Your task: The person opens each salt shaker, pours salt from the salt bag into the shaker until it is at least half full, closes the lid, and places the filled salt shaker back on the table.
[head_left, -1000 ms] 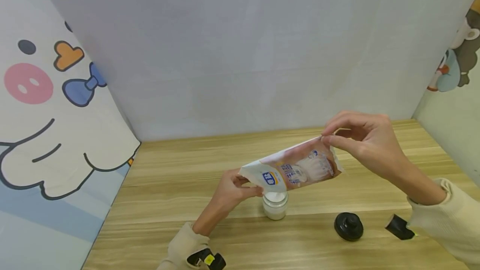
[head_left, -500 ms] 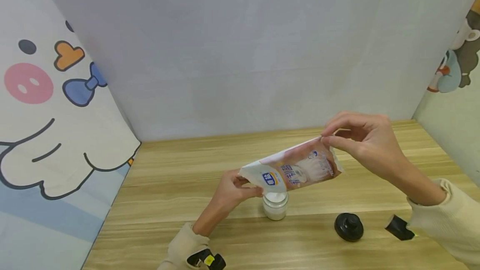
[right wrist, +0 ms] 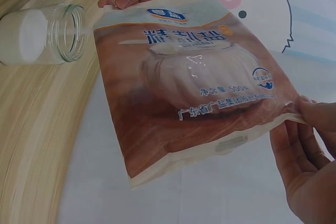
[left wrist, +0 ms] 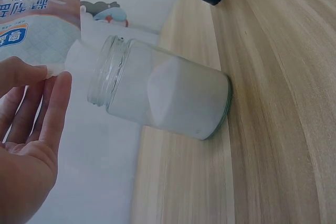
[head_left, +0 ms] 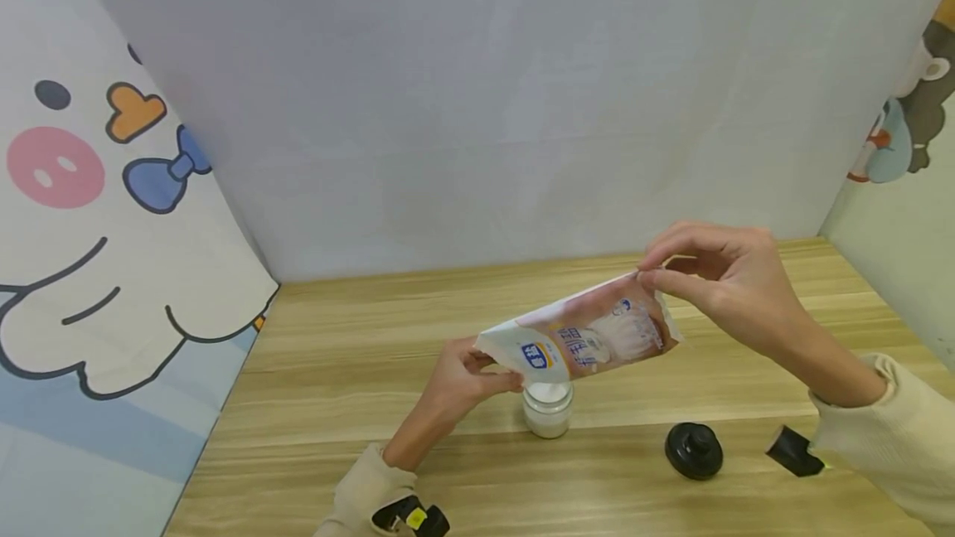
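Observation:
A pink-and-white salt bag (head_left: 589,330) with blue Chinese lettering is held tilted above the table, its lower end on the left. My left hand (head_left: 464,384) pinches the lower corner between thumb and fingers. The upper corner is pinched by my right hand (head_left: 734,276). Just under the bag's low end stands an upright glass jar (left wrist: 168,87), part filled with white salt (right wrist: 31,38). Its threaded mouth has no lid on it. In the left wrist view, a faint whitish streak shows between the bag's corner and the jar's mouth.
A round black lid (head_left: 694,450) with a knob lies on the wooden table (head_left: 336,404), right of the jar. Black wrist devices (head_left: 795,452) sit at both sleeves. A pale wall (head_left: 485,147) closes off the back, and cartoon-printed panels (head_left: 75,147) stand at the sides.
Both hands keep the bag in nearly the same place and tilt. The head view shifts very slightly; jar and lid stay put.

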Demonstrator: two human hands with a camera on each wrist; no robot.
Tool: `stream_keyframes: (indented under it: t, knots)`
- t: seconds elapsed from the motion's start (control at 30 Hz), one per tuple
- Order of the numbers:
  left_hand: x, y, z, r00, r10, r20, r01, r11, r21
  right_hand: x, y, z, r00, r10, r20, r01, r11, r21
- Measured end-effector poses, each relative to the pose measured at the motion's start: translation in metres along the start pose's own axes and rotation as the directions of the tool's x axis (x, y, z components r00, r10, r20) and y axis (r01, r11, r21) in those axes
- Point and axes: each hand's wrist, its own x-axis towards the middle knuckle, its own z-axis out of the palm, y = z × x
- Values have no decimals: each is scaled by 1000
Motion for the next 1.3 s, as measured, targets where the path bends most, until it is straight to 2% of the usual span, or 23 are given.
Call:
stream_keyframes:
  t: [0.53, 0.87, 1.1, 1.3]
  knots:
    - [0, -2, 1, 1000, 4, -25, -4, 1000, 1, 1, 1, 1, 1000, -3, 6, 3, 1000, 18]
    - [1, -2, 1, 1000, 6, -19, -6, 1000, -5, 2, 2, 1, 1000, -4, 6, 4, 998, 66]
    - [0, -3, 1, 1000, 23, -16, -23, 1000, -12, 3, 2, 1, 1000, -9, 6, 9, 998, 61]
    - [0, -3, 2, 1000, 10, -20, -10, 1000, -17, 3, 2, 1, 1000, -11, 8, 11, 998, 61]
